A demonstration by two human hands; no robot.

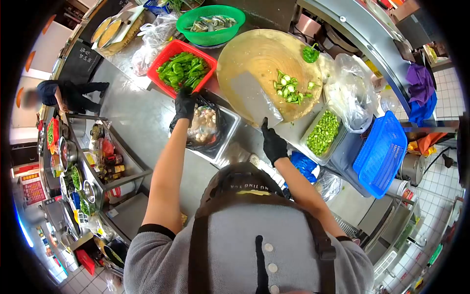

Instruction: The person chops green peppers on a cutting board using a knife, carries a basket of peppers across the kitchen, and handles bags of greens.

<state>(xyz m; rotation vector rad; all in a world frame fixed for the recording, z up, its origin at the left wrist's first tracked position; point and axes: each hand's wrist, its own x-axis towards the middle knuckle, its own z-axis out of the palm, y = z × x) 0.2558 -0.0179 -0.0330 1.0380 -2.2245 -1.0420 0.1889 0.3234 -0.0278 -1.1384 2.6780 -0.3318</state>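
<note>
Cleaver [255,97], long axis diagonal, pointing forward-left

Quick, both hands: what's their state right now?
Left hand: at the near edge of the red basket, by the green peppers; grip cannot be told.
Right hand: finger extended at the near end of the cleaver; grip cannot be told.

Broad grey cleaver blade [254,98] on round board [240,51]; glossy green peppers [182,71] heaped in red basket [157,61].
</note>
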